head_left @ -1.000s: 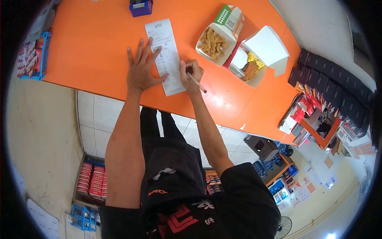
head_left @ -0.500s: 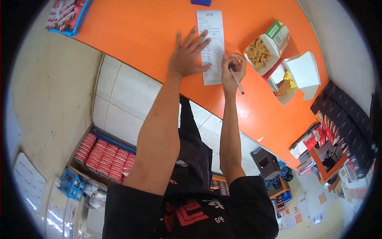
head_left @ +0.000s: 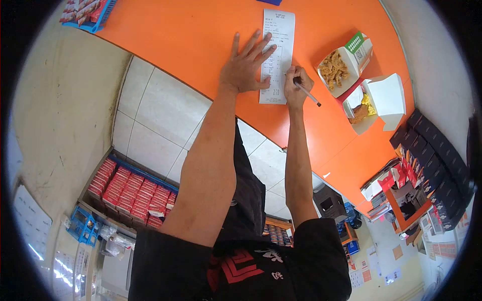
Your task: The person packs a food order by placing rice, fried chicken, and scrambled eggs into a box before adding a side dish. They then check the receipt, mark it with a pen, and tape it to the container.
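A long printed receipt (head_left: pixel 285 30) lies flat on the orange table (head_left: pixel 191 45). My left hand (head_left: pixel 245 66) rests with its fingers spread, the fingertips on the paper's left side. On the other side, at the receipt's lower right edge, my right hand (head_left: pixel 297 88) grips a pen (head_left: pixel 310 95), whose back end points down and right. The pen's tip is hidden by my fingers. To the right stand an open box of fried pieces (head_left: pixel 334 70) and a second open box (head_left: pixel 389 100) with yellow and brown food inside.
A blue basket (head_left: pixel 103 17) of red packets sits at the top left corner. Stacked red boxes (head_left: pixel 133 193) are low on the left. Dark boxes (head_left: pixel 437 165) and an orange frame (head_left: pixel 409 208) stand at the right. A blue object touches the top frame edge.
The view has shifted slightly, so the receipt and both hands appear further right. The pen is still in my right hand, and my left hand is still spread on the receipt.
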